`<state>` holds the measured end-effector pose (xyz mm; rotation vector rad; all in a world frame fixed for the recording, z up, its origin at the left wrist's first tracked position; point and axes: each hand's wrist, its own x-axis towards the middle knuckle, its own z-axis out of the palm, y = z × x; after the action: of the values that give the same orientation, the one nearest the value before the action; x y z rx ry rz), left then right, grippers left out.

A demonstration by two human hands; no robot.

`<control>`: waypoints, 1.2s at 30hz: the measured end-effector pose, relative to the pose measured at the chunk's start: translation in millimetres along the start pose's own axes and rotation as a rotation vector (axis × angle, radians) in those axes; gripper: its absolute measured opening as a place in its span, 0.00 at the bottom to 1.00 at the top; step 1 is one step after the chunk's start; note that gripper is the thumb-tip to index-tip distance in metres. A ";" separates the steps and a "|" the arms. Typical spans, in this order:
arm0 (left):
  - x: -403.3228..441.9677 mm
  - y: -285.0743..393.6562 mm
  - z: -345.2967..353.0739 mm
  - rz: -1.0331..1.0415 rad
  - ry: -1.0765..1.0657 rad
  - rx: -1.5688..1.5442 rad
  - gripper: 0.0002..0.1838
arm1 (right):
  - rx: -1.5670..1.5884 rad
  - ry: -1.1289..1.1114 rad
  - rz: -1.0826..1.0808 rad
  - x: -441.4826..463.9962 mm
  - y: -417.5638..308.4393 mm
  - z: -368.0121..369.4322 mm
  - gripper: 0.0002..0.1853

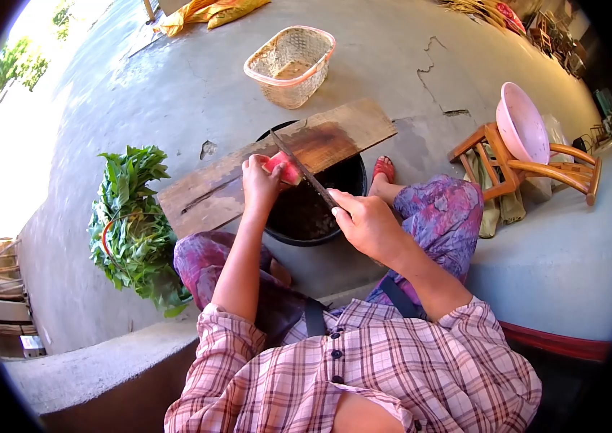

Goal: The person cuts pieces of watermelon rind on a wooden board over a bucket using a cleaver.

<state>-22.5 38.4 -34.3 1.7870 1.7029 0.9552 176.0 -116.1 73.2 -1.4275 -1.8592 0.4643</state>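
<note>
My left hand (261,182) is closed on a red-fleshed piece of watermelon (285,168), which it holds on the wooden board (208,189). My right hand (369,222) grips the handle of a long dark knife (301,164). The blade slants up to the left, right beside the watermelon; whether it touches the flesh I cannot tell. Beneath the board stands a black tub (302,232) with dark contents, and the board lies across its top. A wet brown stain marks the board beyond the knife.
A pinkish-white woven basket (290,86) stands on the concrete floor ahead. Bundled leafy greens (133,224) sit to the left. On the right, a pink basin (522,124) rests against a small wooden chair (497,162). Yellow cloth (212,13) lies at the back.
</note>
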 end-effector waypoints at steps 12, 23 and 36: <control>7.2 -16.1 8.4 -0.011 0.015 -0.014 0.23 | -0.027 -0.123 0.065 5.9 -4.6 -2.7 0.17; 5.0 5.8 -2.3 -0.058 -0.012 0.002 0.23 | -0.191 -0.307 0.090 44.4 -2.2 -0.3 0.08; 1.7 -21.8 17.0 -0.067 0.088 -0.133 0.20 | -0.080 -0.032 -0.111 33.0 50.2 33.5 0.15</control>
<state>-23.6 44.3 -61.3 1.6141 1.6986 1.1055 181.4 -64.4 28.1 -1.3671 -1.9915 0.3634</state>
